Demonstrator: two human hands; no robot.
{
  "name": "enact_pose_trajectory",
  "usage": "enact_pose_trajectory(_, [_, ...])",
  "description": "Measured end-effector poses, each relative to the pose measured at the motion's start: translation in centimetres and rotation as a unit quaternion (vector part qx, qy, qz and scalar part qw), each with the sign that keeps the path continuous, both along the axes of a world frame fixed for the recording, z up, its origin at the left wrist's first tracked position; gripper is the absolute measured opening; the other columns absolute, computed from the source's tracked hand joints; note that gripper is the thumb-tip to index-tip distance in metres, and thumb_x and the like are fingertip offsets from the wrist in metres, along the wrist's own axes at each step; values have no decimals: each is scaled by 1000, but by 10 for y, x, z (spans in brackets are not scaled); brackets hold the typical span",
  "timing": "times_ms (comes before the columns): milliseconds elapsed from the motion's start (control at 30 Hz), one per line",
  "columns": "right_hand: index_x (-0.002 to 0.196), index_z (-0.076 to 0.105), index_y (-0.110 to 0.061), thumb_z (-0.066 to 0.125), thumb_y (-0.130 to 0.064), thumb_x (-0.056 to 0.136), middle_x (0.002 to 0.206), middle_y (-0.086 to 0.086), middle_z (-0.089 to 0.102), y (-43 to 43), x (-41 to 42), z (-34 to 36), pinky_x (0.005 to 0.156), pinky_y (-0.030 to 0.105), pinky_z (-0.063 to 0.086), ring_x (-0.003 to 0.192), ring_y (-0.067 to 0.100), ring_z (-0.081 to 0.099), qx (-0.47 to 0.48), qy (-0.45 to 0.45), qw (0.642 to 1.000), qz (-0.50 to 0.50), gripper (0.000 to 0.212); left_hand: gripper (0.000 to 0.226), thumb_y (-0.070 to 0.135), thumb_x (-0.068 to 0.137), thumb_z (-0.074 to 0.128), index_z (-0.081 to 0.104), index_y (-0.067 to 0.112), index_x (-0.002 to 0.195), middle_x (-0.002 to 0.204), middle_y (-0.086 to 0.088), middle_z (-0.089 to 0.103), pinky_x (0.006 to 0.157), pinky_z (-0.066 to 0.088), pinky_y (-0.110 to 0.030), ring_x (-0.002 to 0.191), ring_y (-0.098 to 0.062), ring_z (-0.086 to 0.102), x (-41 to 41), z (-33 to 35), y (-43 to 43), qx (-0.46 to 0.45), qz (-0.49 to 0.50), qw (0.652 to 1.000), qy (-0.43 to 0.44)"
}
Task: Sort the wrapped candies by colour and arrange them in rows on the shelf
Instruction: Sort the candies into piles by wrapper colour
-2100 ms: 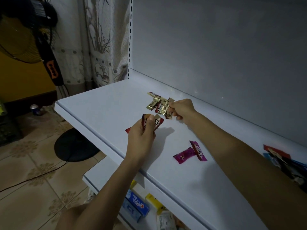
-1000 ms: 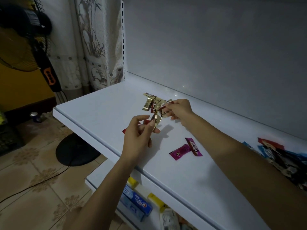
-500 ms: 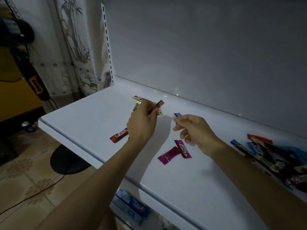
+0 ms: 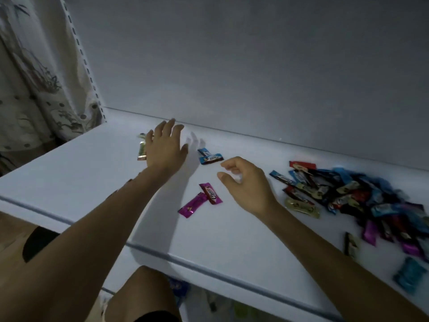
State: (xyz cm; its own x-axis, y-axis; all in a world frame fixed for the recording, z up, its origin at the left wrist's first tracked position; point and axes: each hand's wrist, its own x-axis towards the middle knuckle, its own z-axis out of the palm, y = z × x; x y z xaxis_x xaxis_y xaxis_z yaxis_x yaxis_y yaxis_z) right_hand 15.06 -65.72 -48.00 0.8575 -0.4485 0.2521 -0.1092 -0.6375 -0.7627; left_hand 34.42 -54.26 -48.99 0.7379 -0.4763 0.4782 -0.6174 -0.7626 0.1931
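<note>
My left hand (image 4: pixel 165 147) hovers with straight fingers over the gold candies (image 4: pixel 142 149) near the back of the white shelf (image 4: pixel 76 173); it hides most of them. Two blue candies (image 4: pixel 210 157) lie just right of it. My right hand (image 4: pixel 246 182) is empty, its fingers loosely curled, between the blue pair and a mixed heap of wrapped candies (image 4: pixel 362 196). Two magenta candies (image 4: pixel 202 199) lie in front, left of my right wrist.
The shelf's grey back panel (image 4: pixel 255 77) rises behind the candies. A slotted upright (image 4: pixel 86 66) and a patterned curtain (image 4: pixel 30 77) stand at the left. A lower shelf with packets (image 4: pixel 209 303) shows under the front edge, beside my knee (image 4: pixel 144 296).
My left hand has let go of the gold candy and opened over the gold group. My right hand has put down a blue candy and drawn back to the right. The view swung right.
</note>
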Motion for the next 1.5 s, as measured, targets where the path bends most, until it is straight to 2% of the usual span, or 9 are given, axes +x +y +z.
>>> enact_pose_trajectory(100, [122,58,-18,61,-30,90,124,-1,58,-22,-28,2,97,33,42,115,17,52,-78,3,996,-40,34,53,29,93,58,43,12,141,151,-11,38,108,32,-48,137,-33,35,-44,12,-43,-30,-132,991,-20])
enact_pose_trajectory(233, [111,65,-12,65,-23,82,108,7,65,-63,-82,3,84,43,50,95,27,62,-135,-28,983,-120,31,64,37,89,56,39,9,144,144,-14,46,105,39,-47,130,-35,42,-122,16,-105,-84,-296,950,52])
enact_pose_trajectory(467, [120,61,-16,49,-46,86,124,10,59,-128,-201,-28,100,45,36,117,32,52,-251,80,917,-299,47,83,72,83,36,17,31,152,161,-2,11,117,0,-56,148,-22,5,-230,-18,-182,20,-359,916,181])
enact_pose_trajectory(633, [147,29,-30,41,-65,88,158,12,12,-161,-218,-38,114,52,1,145,30,10,-219,164,897,-346,70,111,89,63,40,0,36,153,161,8,-13,113,-14,-59,147,-16,-17,-253,-24,-180,105,-430,889,118])
enact_pose_trajectory(800, [131,53,-31,29,-71,83,134,3,55,-194,-194,-39,102,48,40,123,25,50,-136,140,936,-293,67,116,90,61,38,2,30,154,162,-1,-8,114,-6,-61,148,-21,-12,-255,-37,-196,85,-389,914,82])
enact_pose_trajectory(1000, [119,64,-18,38,-42,95,118,4,64,-191,-200,-50,94,37,46,108,19,58,-120,13,959,-256,43,114,93,54,33,3,41,151,162,0,-7,114,4,-62,148,-30,-6,-255,-36,-226,114,-399,903,110])
enact_pose_trajectory(1233, [113,61,-13,47,-20,98,109,5,63,-197,-199,-53,87,34,48,98,16,58,-52,-69,953,-289,22,88,75,72,43,40,27,146,143,-11,44,96,45,-49,126,-37,43,-258,-37,-244,48,-402,912,66])
enact_pose_trajectory(1333, [103,64,-9,47,-23,97,101,8,63,-198,-199,-55,84,42,48,94,22,57,-73,-59,949,-300,23,65,49,81,68,49,26,139,136,-9,49,88,51,-47,120,-33,49,-252,-34,-249,37,-421,906,39])
enact_pose_trajectory(1500, [107,64,-11,48,-26,98,103,7,63,-200,-200,-54,85,32,43,97,20,55,-79,-65,942,-319,24,42,23,88,63,59,19,130,123,-6,55,80,54,-40,105,-24,58,-248,-35,-252,-76,-437,891,100])
